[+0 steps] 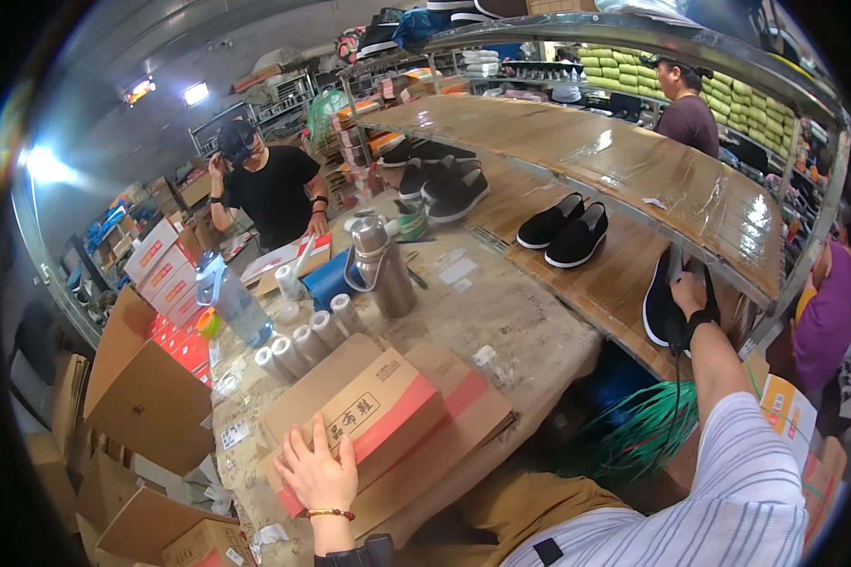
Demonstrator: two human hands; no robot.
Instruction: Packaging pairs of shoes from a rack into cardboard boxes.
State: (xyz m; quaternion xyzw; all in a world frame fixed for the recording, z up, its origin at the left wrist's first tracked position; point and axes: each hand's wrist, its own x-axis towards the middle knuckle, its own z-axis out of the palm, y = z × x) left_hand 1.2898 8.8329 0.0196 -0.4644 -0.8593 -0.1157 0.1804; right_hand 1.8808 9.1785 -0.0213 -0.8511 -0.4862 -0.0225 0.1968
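While L hand (320,477) is lying spread on box (392,406) by near edge of tabletop (529,317), I'm remotely seeing R hand (688,290), well apart, touching black shoes (660,307) at R end of shelf (615,291); can't tell if gripping. Shoes' long axis is running approx. inward from front edge, R hand nearer.

A white lamp (45,165) flares at my far left, glare spots the plastic-wrapped shelf board (501,129), and my fisheye view bows straight edges toward black corners.
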